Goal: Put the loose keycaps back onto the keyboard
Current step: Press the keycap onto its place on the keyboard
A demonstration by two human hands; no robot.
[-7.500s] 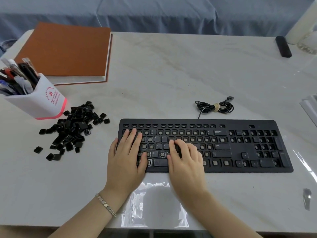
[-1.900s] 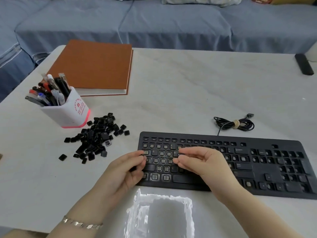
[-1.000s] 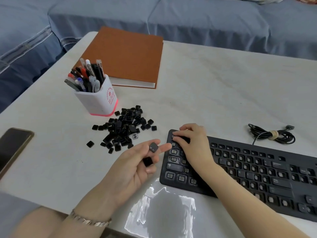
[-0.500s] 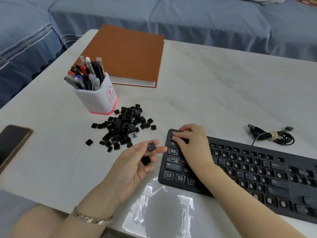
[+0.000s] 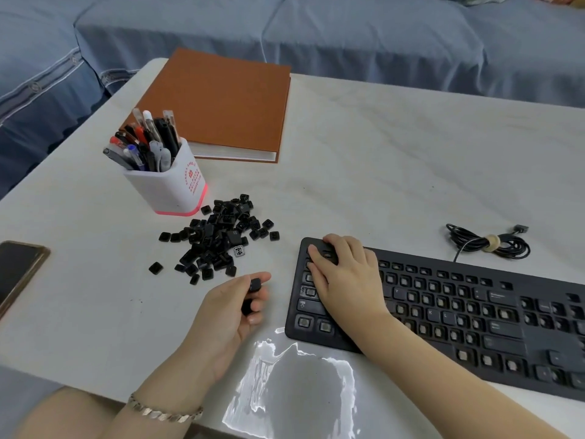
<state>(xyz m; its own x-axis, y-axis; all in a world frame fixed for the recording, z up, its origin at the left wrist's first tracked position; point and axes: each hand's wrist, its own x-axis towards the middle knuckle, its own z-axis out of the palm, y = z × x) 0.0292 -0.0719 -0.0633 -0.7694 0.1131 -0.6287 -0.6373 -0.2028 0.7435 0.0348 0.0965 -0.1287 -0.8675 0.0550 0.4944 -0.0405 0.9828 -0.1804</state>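
Pressing now with flat right hand [image 5: 345, 277] on flat black plastic keyboard [image 5: 474, 315] corner, left hand [image 5: 231, 315] curling tighter around small black square keycaps [image 5: 254, 285], next ready.

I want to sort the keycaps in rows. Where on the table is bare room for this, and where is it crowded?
Bare: the wide stretch right of the brown book, behind the keyboard and coiled cable. Also the strip between the phone and the left hand. Crowded: around the pen cup and keycap pile.
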